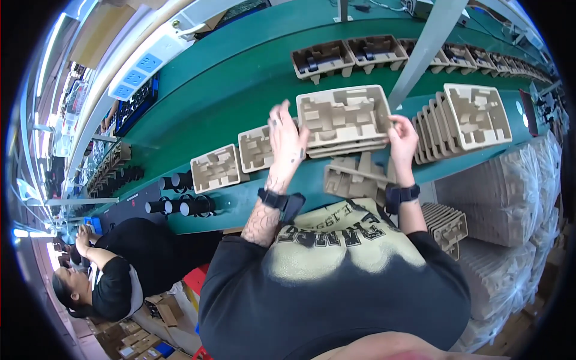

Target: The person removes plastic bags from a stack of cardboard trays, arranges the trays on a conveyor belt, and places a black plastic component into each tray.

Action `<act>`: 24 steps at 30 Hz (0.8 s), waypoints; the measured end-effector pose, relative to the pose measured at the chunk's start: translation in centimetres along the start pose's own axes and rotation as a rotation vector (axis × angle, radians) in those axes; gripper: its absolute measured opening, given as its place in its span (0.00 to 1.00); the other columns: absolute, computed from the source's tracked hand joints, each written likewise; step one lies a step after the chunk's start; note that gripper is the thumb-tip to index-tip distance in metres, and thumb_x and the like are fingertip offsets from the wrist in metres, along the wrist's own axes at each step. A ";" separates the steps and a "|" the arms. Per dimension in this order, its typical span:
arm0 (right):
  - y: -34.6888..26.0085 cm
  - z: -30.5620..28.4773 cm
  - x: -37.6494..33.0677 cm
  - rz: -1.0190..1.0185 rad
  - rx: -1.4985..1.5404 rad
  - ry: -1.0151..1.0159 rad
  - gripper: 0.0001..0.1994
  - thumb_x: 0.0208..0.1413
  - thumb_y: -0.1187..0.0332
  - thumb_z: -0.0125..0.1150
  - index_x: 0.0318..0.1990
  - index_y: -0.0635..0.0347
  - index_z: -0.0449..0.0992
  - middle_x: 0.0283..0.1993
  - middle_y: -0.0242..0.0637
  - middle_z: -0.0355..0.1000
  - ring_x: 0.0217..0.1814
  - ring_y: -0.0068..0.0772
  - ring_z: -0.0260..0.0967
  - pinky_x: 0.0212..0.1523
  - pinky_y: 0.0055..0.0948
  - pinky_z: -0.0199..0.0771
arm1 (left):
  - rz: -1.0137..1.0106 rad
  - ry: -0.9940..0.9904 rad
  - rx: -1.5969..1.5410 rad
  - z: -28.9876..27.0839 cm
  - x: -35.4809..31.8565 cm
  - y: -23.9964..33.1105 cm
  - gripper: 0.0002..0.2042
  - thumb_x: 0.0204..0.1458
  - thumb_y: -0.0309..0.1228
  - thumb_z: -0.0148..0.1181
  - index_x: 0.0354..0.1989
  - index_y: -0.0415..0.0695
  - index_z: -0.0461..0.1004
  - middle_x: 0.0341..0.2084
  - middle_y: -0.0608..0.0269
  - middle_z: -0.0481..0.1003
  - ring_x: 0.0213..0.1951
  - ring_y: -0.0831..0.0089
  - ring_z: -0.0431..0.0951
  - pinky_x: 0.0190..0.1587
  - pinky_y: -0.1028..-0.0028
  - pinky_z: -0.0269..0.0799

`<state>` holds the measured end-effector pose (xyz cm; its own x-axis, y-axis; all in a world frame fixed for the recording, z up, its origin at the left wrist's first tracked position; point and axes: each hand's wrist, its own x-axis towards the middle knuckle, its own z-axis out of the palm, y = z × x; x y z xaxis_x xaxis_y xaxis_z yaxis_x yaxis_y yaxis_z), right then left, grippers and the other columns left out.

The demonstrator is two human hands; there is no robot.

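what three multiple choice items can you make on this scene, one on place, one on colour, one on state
1. Where is the leaning row of pulp trays?
A. to the person's right
B. to the person's left
C. on the floor

2. What colour is the belt?
A. red
B. green
C. white

3. How is the small stack of trays held?
A. by the left hand alone
B. lying untouched
C. between the left hand and right hand

Answers: 1 A, the row stands right of the held stack. 2 B, the surface is green. 3 C, one hand is at each side.
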<state>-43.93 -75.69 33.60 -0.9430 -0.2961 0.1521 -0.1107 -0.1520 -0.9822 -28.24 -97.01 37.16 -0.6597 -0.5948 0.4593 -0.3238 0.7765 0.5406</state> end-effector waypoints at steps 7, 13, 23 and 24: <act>-2.8 4.4 -5.3 -0.281 -0.405 -0.207 0.05 0.43 0.81 0.55 0.28 0.61 0.75 0.24 0.31 0.64 0.23 0.24 0.62 0.25 0.25 0.64 | -0.148 -0.554 -0.306 1.0 2.4 7.3 0.17 0.50 0.41 0.55 0.29 0.35 0.75 0.22 0.49 0.75 0.30 0.55 0.77 0.36 0.63 0.71; -4.4 1.9 -4.8 -0.328 -0.289 -0.799 0.23 0.40 0.72 0.67 0.48 0.60 0.72 0.44 0.40 0.69 0.46 0.38 0.69 0.46 0.33 0.72 | -0.028 -0.725 -0.117 4.0 3.0 5.9 0.21 0.51 0.43 0.52 0.26 0.32 0.75 0.19 0.47 0.74 0.26 0.58 0.77 0.32 0.63 0.70; -2.4 -0.5 0.4 -0.341 -0.853 -0.786 0.68 0.18 0.56 0.79 0.70 0.55 0.35 0.70 0.52 0.39 0.72 0.56 0.37 0.70 0.47 0.43 | -0.192 -0.718 -0.313 1.1 0.7 8.3 0.17 0.49 0.41 0.51 0.24 0.36 0.76 0.18 0.45 0.73 0.26 0.50 0.76 0.33 0.58 0.71; -2.5 -0.2 0.6 -0.332 -0.846 -0.804 0.69 0.17 0.57 0.79 0.70 0.56 0.34 0.70 0.52 0.38 0.72 0.56 0.37 0.70 0.46 0.43 | -0.208 -0.715 -0.299 1.0 0.7 8.2 0.17 0.49 0.40 0.52 0.24 0.36 0.76 0.17 0.45 0.73 0.25 0.49 0.76 0.32 0.59 0.71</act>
<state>-44.33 -75.35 36.09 -0.3992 -0.9061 0.1403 -0.7632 0.2436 -0.5985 -32.03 -90.85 41.28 -0.9136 -0.3648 -0.1798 -0.3589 0.5155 0.7781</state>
